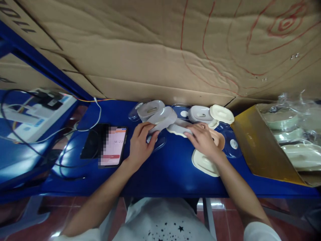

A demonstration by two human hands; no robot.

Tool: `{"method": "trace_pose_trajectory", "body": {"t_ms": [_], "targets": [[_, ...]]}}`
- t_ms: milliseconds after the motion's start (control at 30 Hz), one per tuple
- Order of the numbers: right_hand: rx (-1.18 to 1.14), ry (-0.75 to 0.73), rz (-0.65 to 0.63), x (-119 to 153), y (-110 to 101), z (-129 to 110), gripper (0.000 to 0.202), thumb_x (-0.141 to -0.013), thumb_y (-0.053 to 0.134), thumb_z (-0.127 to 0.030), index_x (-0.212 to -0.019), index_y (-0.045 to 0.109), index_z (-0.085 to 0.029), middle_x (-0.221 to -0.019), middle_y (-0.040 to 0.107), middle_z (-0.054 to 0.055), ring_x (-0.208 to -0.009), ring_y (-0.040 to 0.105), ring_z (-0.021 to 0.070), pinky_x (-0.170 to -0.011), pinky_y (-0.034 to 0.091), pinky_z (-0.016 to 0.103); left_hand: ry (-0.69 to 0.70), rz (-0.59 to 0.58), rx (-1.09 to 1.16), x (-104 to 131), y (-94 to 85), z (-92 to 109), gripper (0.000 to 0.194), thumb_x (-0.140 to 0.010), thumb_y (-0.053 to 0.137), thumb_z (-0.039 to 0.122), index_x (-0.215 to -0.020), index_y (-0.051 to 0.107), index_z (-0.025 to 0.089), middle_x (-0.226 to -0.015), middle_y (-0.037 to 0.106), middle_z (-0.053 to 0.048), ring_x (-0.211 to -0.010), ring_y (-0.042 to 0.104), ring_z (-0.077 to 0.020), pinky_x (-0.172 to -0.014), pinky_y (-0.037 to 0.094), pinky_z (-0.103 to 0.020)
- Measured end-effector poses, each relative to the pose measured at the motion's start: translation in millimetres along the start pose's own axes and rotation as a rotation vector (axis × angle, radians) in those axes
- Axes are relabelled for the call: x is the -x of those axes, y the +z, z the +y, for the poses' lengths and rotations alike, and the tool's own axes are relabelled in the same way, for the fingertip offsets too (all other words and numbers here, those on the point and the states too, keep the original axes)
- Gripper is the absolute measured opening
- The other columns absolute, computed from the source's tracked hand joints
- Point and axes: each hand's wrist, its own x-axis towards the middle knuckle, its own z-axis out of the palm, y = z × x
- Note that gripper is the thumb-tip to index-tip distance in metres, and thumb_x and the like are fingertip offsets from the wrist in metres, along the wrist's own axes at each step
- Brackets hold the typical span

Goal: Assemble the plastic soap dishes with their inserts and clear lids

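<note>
Left grip [141, 142] pinches grey tub [165, 117], right grip [203, 139] apparently a pale lid [178, 127], both jutting inward.

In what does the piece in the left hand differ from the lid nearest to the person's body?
The piece is pale grey; the lid is cream. The left hand holds the piece; the lid lies on the table. Both have rounded outlines.

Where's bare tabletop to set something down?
Widest: the blue table between the left forearm and the frontmost cream lid, down to the near edge. A narrower strip lies between the right forearm and the open carton. Crowded: beside and beyond the left hand and right hand, where pale containers and clear lids cluster.
</note>
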Motion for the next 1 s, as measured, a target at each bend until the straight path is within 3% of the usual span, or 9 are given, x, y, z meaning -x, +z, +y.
{"method": "trace_pose_trajectory", "body": {"t_ms": [133,367,533,633,767,867,1000], "targets": [[-0.171,0.233,0.116,9,-8,2,0.039,-0.112,0.04,-0.056,-0.099,0.062,-0.026,-0.096,0.073,0.006,-0.098,0.064,0.0255,-0.098,0.047,0.042,0.04,-0.004,0.007,4,1.8,-2,0.021,-0.106,0.062,0.031,-0.124,0.066,0.02,-0.127,0.068,-0.012,-0.121,0.066,-0.0267,-0.108,0.055,-0.043],[-0.223,0.311,0.201,13,13,-3,0.036,-0.116,0.028,-0.051,-0.097,0.048,-0.027,-0.083,0.065,-0.001,-0.077,0.061,0.0185,-0.075,0.048,0.032,0.14,-0.135,-0.045,11,14.1,5,0.022,-0.106,0.062,0.027,-0.127,0.063,0.021,-0.128,0.068,-0.013,-0.12,0.067,-0.0283,-0.102,0.054,-0.042],[-0.144,0.284,0.264,15,18,-11,0.03,-0.115,0.037,-0.047,-0.101,0.053,-0.025,-0.102,0.073,0.008,-0.096,0.065,0.025,-0.096,0.044,0.043,0.149,-0.143,-0.108,15,19.9,9,0.044,-0.104,0.066,0.028,-0.145,0.052,0.02,-0.139,0.063,-0.017,-0.129,0.063,-0.0324,-0.106,0.051,-0.046],[0.023,0.149,0.151,15,21,-17,0.027,-0.115,0.043,-0.042,-0.103,0.059,-0.023,-0.119,0.076,0.013,-0.111,0.065,0.0291,-0.104,0.038,0.047,0.163,-0.164,-0.108,18,24.6,9,0.058,-0.103,0.068,0.032,-0.155,0.044,0.02,-0.146,0.059,-0.021,-0.137,0.059,-0.0367,-0.111,0.049,-0.052],[0.276,-0.079,-0.059,14,25,-21,0.03,-0.112,0.052,-0.045,-0.119,0.063,-0.018,-0.131,0.074,0.018,-0.118,0.064,0.0328,-0.103,0.037,0.048,0.155,-0.184,-0.13,18,27.2,7,0.055,-0.105,0.065,0.03,-0.155,0.045,0.022,-0.145,0.061,-0.02,-0.135,0.061,-0.0367,-0.109,0.05,-0.053],[0.267,-0.088,-0.073,13,26,-20,0.037,-0.11,0.056,-0.046,-0.132,0.062,-0.017,-0.131,0.075,0.017,-0.118,0.064,0.0324,-0.102,0.036,0.047,0.13,-0.165,-0.141,15,25.5,6,0.048,-0.104,0.066,0.029,-0.15,0.051,0.021,-0.145,0.06,-0.02,-0.134,0.061,-0.0376,-0.108,0.051,-0.053],[0.166,-0.02,-0.034,13,22,-17,0.028,-0.113,0.052,-0.04,-0.126,0.067,-0.021,-0.122,0.079,0.01,-0.116,0.064,0.03,-0.097,0.037,0.043,0.131,-0.095,-0.101,14,21.8,7,0.051,-0.102,0.069,0.028,-0.149,0.052,0.022,-0.15,0.053,-0.021,-0.138,0.057,-0.0375,-0.112,0.05,-0.054]]}}
